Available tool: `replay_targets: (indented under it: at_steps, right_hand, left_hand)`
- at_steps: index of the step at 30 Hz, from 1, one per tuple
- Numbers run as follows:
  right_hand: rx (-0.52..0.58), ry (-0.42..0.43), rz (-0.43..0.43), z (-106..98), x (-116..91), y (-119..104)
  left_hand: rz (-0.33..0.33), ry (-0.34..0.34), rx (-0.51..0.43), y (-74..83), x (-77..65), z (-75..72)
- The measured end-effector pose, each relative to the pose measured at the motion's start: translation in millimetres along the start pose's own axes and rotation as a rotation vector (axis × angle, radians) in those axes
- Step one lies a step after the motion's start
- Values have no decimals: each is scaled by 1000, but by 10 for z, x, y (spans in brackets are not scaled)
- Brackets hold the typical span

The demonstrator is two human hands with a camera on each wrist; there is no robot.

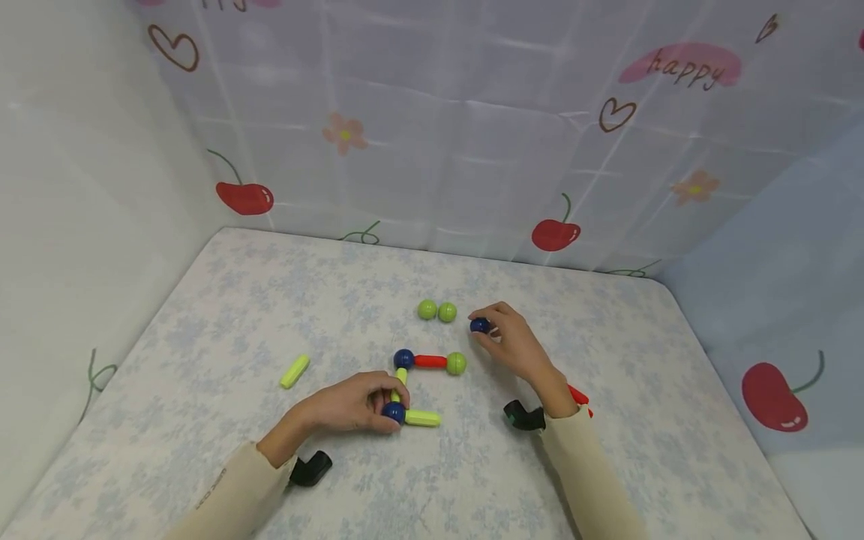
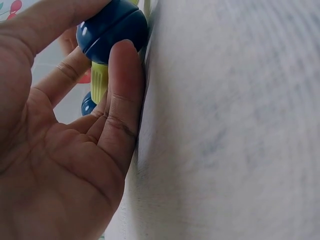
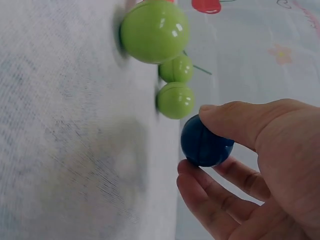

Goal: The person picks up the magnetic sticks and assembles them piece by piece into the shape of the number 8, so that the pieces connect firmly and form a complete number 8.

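My left hand (image 1: 354, 403) grips a dark blue ball (image 1: 394, 412) at the near corner of a joined shape of balls and rods. From that ball a yellow-green rod (image 1: 423, 418) points right, and another yellow-green rod (image 1: 401, 375), partly behind my fingers, runs to a second blue ball (image 1: 403, 359). A red rod (image 1: 430, 361) links the second ball to a green ball (image 1: 456, 364). Farther back, my right hand (image 1: 516, 345) pinches a loose blue ball (image 3: 206, 142) between thumb and fingertips, just right of two green balls (image 1: 437, 310).
A loose yellow-green rod (image 1: 295, 371) lies on the patterned tablecloth (image 1: 223, 337) at the left. Red pieces (image 1: 579, 395) show partly behind my right wrist. A black wrist mount (image 1: 312, 469) sits at each cuff. Printed curtains (image 1: 432, 150) enclose the table's back and sides.
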State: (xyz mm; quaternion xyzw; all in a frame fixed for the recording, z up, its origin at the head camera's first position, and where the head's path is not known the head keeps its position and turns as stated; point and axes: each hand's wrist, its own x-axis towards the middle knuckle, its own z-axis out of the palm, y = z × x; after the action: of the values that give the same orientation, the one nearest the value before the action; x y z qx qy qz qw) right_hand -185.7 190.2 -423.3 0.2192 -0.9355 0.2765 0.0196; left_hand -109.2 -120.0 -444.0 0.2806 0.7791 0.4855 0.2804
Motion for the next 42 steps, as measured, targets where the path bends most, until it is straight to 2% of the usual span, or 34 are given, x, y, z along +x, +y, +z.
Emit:
replay_targets:
  at_steps: [4,10,15,21,30,34,42]
  right_hand:
    - [2,-7,-34,-101,-95,-55]
    - [0,-2,-36,-234,-257,-108]
    - [12,-49,-52,-269,-414,-162]
    - [37,-132,-41,-230,-581,-273]
    - [-12,-340,-125,-68,-641,-400]
    - [-19,-387,-155,4,-642,-423]
    - [4,-445,-155,61,-650,-495]
  left_hand:
    - [5,-2,-11,-16,-4,5]
    - [11,-2,-13,-12,4,2]
    - [14,1,-13,-14,16,3]
    - [3,-2,-18,-27,19,8]
    - [7,3,-6,-19,40,-1]
    - [4,9,-3,-28,34,-4]
    - [18,8,-10,-34,30,-9]
